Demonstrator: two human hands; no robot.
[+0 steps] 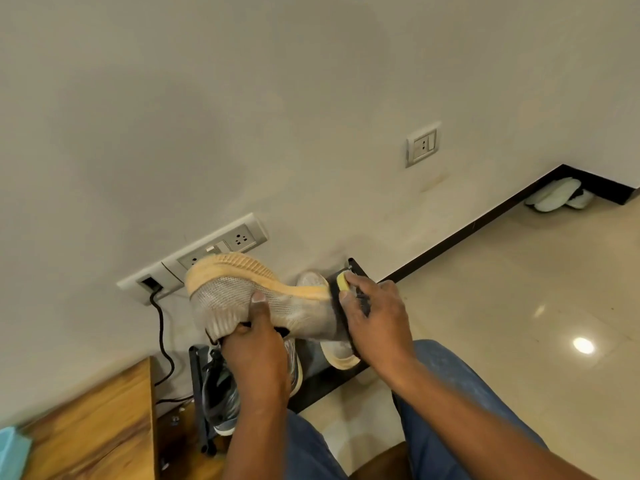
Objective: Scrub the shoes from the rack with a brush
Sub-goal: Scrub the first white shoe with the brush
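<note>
Grey knit shoe (pixel 263 299) with an orange sole, held up in front of the wall, sole turned upward and away, toe end toward the right. Left hand (pixel 258 355): fingers tucked into the shoe's opening, thumb pressed on the outside of the heel, grasping the shoe. Right hand (pixel 374 320): fingers curled round a brush (pixel 343 289) with a yellow back and dark bristles, the bristles set against the toe end of the shoe. Black shoe rack (pixel 322 386) on the floor against the wall, just below the hands. On the rack: a matching grey and orange shoe (pixel 337 355) under the right hand, and a grey laced sneaker (pixel 220 400) under the left wrist. Wooden cabinet (pixel 90 431) at lower left, beside the rack. Long socket strip (pixel 194 258) on the wall behind the held shoe, a black cable (pixel 162 337) hanging from it. Second socket plate (pixel 423 143) higher on the wall. Pale slippers (pixel 557 197) in the far corner, well apart. Blue jeans (pixel 450 393) on both knees at the lower edge.
</note>
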